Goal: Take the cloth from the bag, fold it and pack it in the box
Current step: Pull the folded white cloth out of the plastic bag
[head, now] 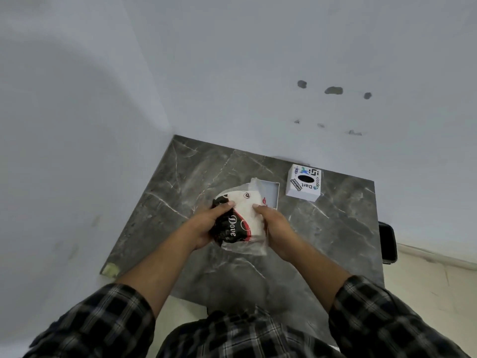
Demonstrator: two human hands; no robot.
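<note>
The fingers (229, 204) of the left hand (206, 226) are curled round the dark side of the bag (241, 223), thumb laid over its top, while the right hand (275, 228) closes on the pale side with its thumb pressing the top edge. Both hands have a firm hold, raising the bag just above the counter (180, 182), probably so that its mouth can be found and opened. The cloth (251, 215) is inside the bag, bunched into a soft lump, white with black and red print showing through. The bag looks like thin, clear, crinkly plastic, its loose end sticking up beyond the hands. Just behind it lies the open box (272, 191), a shallow square tray with low white walls, placed close so the folded cloth has a short way to go. Its lid (304, 183), a white cube-like cover with printed stickers, stands apart to the right. The counter is smooth grey stone with pale veins.
</note>
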